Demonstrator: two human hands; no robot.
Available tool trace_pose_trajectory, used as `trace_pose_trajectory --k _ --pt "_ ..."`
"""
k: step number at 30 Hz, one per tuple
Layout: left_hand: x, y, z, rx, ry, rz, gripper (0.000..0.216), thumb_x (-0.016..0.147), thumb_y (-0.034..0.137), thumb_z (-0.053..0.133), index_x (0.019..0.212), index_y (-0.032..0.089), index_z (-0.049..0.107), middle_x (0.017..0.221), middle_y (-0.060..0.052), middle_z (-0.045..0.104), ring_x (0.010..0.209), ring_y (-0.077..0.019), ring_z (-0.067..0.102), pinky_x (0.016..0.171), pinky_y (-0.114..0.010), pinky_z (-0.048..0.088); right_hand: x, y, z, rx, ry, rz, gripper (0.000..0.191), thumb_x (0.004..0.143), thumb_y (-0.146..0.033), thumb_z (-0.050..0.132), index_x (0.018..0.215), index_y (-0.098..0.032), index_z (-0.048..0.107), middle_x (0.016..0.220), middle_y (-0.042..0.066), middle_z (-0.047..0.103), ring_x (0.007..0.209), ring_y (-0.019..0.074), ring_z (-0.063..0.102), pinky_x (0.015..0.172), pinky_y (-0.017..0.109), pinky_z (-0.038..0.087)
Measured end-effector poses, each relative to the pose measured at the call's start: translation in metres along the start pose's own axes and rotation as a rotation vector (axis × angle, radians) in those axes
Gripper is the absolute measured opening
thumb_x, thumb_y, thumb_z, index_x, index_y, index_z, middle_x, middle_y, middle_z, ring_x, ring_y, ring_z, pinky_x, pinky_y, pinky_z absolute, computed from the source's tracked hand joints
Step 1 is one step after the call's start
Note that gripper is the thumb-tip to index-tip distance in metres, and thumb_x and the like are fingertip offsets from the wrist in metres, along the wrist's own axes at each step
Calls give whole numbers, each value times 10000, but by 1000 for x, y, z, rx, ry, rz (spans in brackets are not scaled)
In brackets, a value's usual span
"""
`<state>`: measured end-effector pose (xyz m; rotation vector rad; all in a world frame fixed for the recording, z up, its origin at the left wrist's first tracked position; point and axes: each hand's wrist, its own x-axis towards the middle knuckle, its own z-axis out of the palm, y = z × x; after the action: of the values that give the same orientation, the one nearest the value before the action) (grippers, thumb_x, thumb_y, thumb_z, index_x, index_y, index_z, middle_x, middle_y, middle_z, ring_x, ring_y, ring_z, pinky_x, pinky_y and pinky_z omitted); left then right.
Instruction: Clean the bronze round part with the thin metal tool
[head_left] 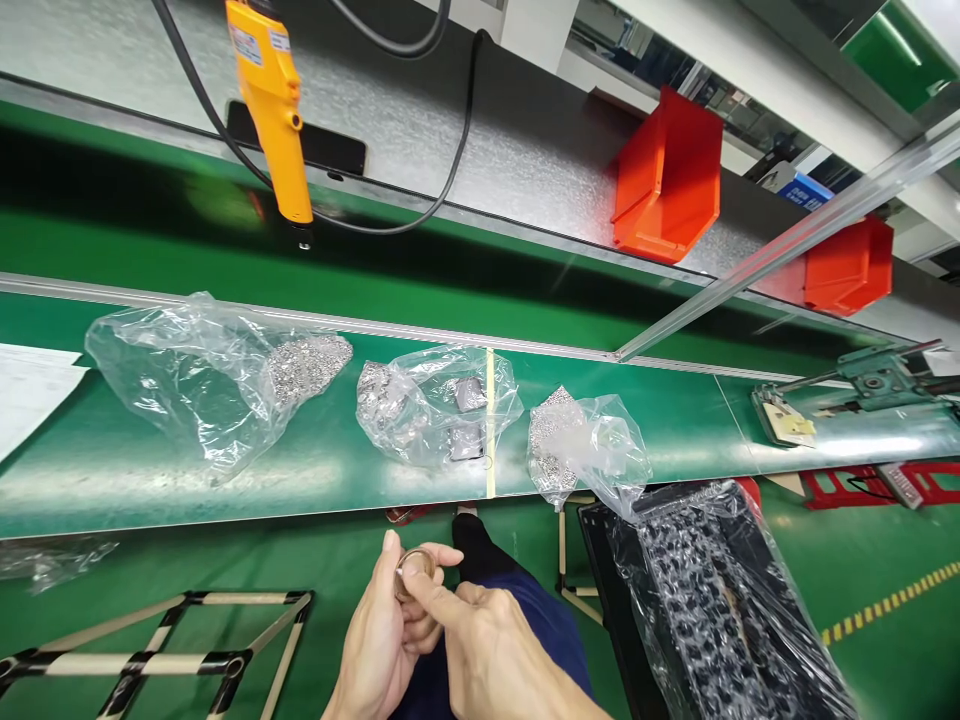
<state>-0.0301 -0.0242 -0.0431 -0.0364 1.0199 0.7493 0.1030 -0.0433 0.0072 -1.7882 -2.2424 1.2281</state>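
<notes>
My left hand [381, 632] is closed around a small, round, brownish ring [406, 561] that looks like a roll of tape. Its thumb and index finger grip the rim, in front of the table's near edge. My right hand [491, 630] meets it from the right, with the index finger pressed onto the ring and the other fingers curled in. Part of the ring is hidden under that fingertip. Beyond the hands, a clear bag [420, 425] with small metal parts and two dark square pieces lies on the green table [315, 490].
More clear bags [217, 380] [574, 445] of small metal parts lie on the table. A yellow electric screwdriver [274, 120] hangs above. Orange bins [664, 180] stand on the shelf. A plastic-wrapped black tray [720, 590] is at right, a pipe frame [142, 660] at lower left.
</notes>
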Motion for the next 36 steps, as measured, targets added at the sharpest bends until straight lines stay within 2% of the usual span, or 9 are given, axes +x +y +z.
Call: trace_pose_trajectory --k 4,11,15,20,22,24,27,31,36 --pt "2 0 -2 -2 -5 -22 763 780 831 622 933 93 738 648 94 113 559 -58 54 468 -210 117 0 1 0 11 2 7 750 902 -185 446 1602 -429 332 977 62 724 754 242 693 662 323 500" --pt "5 -1 -2 9 -36 -2 740 824 815 582 962 104 736 593 93 143 526 -64 93 478 -222 125 2 2 1 -99 21 52 778 872 -177 461 1614 -373 333 873 53 706 642 231 647 555 315 317" --pt "7 1 -8 -2 -91 -63 700 834 781 583 906 99 723 576 98 139 506 -56 75 472 -221 102 0 0 -9 -56 9 27 753 896 -180 450 1591 -447 332 998 41 732 726 230 689 588 308 336" --pt "9 1 -16 -26 -223 -50 611 879 644 626 1171 112 695 597 94 170 522 -73 115 492 -219 147 -1 -2 -17 -110 -30 53 733 919 -163 430 1582 -460 335 924 32 714 690 213 659 586 314 301" --pt "9 0 -15 -6 -214 -30 619 894 679 599 1131 116 701 596 99 143 523 -72 99 497 -223 149 0 -3 -17 -103 -31 45 732 924 -164 434 1584 -459 327 929 28 715 692 207 654 586 317 293" --pt "8 -2 -12 17 -187 -3 629 887 725 577 983 117 706 600 95 134 536 -75 97 501 -226 155 -1 -2 -17 -86 -39 48 731 923 -169 442 1584 -458 327 963 32 724 712 207 664 595 314 300" --pt "6 -3 -8 38 -155 28 635 885 756 548 866 134 672 617 72 188 574 -92 153 515 -228 198 -2 0 -12 -124 -40 70 753 907 -158 443 1592 -448 327 999 50 728 690 210 663 588 315 288" --pt "4 -3 -10 28 -168 -19 609 874 741 584 899 139 666 632 74 190 570 -83 142 507 -218 157 -4 2 -7 -198 -31 90 786 888 -146 452 1601 -445 315 1003 64 722 673 215 649 562 317 241" --pt "5 -3 -12 3 -143 -54 689 837 763 622 1090 125 679 621 97 148 541 -65 95 489 -212 113 -4 2 -3 -168 -22 78 784 881 -150 452 1604 -423 319 937 60 702 633 205 617 563 310 267"
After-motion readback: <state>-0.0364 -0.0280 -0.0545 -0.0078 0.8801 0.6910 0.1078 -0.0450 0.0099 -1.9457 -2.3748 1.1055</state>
